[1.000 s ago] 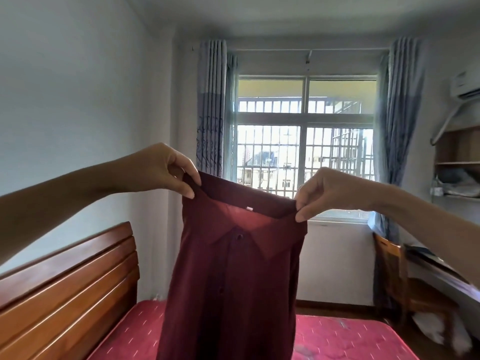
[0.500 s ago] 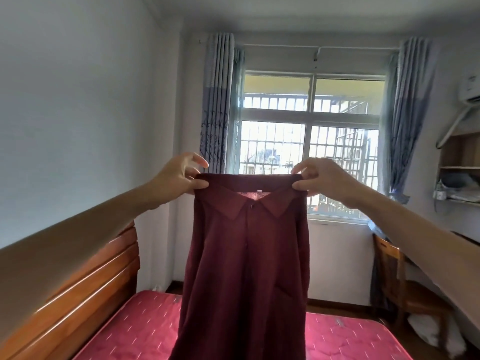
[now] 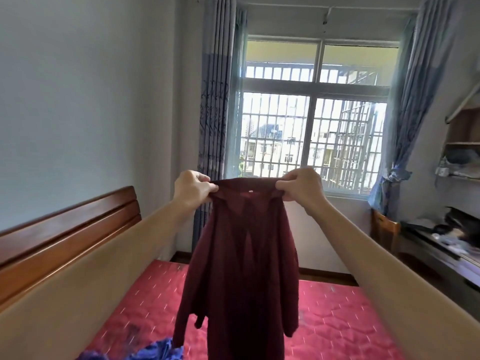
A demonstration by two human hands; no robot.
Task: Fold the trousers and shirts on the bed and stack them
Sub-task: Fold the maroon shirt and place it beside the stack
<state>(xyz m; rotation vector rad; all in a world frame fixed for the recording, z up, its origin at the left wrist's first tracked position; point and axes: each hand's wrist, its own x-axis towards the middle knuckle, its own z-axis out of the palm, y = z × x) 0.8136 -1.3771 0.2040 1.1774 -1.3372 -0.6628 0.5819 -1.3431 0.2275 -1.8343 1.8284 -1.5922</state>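
Head cam showed both arms stretched fwd w/ a dark red collared shirt (image 3: pixel 244 255) held up in the air over the bed (image 3: pixel 337 320). Left hand (image 3: pixel 192 189) was pinched shut on the left shoulder/collar edge; right hand (image 3: pixel 302 185) was closed the same way on the right edge, fingers curled over the fabric. Vs a sec ago the hands had come closer together and sat lower in view, w/ more of the red mattress cover visible, so the head had tipped down. The shirt front no longer hung flat: the body had bunched inward, side panels and sleeves drooping in loose vertical folds, hem near or below the bottom edge, can't tell if it touched the bed. Collar was less crisp than before, partly blurred. A blue garment (image 3: pixel 145 353) lay crumpled on the bed at bottom left, apart from the shirt or just beside its hem. Wooden headboard (image 3: pixel 65 229) ran along the left; window (image 3: pixel 311 113) straight ahead. My read: shake-out/straighten was done and the shirt was being brought toward the bed to lay flat; no fold made yet, no stack in view, so the task was early. Bunching prob. means it'll need smoothing once down.
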